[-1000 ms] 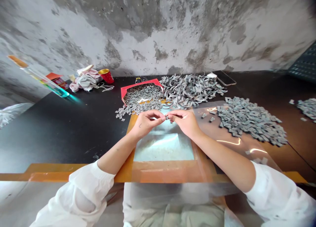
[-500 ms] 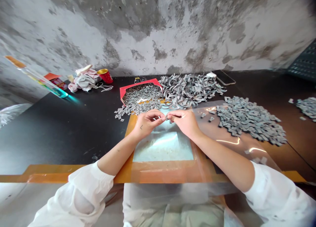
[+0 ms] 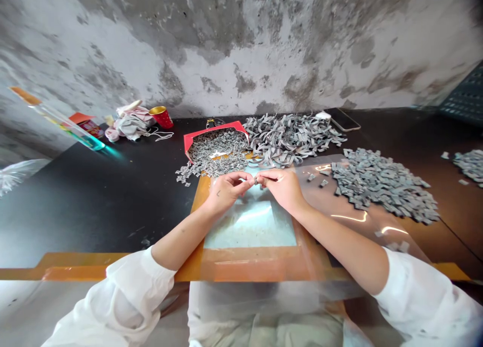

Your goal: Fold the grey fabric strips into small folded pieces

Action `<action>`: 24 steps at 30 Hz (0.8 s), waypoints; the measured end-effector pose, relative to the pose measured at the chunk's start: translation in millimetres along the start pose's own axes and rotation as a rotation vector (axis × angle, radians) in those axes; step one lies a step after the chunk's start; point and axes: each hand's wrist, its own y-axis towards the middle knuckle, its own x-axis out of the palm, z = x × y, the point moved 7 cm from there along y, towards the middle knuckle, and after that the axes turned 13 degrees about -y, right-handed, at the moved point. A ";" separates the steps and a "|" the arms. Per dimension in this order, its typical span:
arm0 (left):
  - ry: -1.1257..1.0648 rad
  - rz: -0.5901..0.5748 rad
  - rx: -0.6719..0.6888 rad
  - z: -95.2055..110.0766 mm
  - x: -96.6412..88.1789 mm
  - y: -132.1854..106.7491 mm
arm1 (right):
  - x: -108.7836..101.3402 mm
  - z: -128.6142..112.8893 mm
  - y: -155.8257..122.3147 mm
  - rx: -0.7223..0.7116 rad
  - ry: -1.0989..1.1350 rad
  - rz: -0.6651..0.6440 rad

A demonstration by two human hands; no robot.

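My left hand (image 3: 223,192) and my right hand (image 3: 285,187) meet over the pale blue sheet on the work surface. Between their fingertips is a small grey piece (image 3: 255,181), pinched from both sides and mostly covered, so its exact shape cannot be made out. Just beyond my left hand, small grey buckle-like pieces (image 3: 217,150) fill and spill from a red open box (image 3: 186,144). A heap of grey fabric strips (image 3: 294,135) lies behind my right hand. To the right spreads a pile of short grey pieces (image 3: 381,183), with a few loose ones nearer my hand.
A phone (image 3: 345,119) lies beyond the strips. At the back left are a red cup (image 3: 161,117), bundled cloth (image 3: 132,121) and a slanted clear tube (image 3: 71,125). Another grey pile (image 3: 470,164) is at far right. Clear plastic film (image 3: 362,231) covers the right side.
Both hands stay in the same place, with the fingertips still pinched together. Only a very slight shift of the fingers around the small grey piece shows.
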 end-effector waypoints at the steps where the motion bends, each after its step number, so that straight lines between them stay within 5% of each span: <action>1: -0.006 0.003 -0.005 -1.1 0.1 0.1 | 0.2 0.8 -0.1 0.014 0.007 0.000; 11: -0.014 -0.023 0.129 6.4 0.8 -0.1 | 8.4 5.5 1.4 0.050 0.073 -0.133; 18: -0.180 -0.020 0.136 8.3 6.5 -0.8 | -17.9 -14.0 -2.5 -0.122 0.011 0.158; 24: -0.278 0.073 0.152 10.4 -3.2 1.6 | -14.4 -23.3 -6.9 -0.172 0.025 0.112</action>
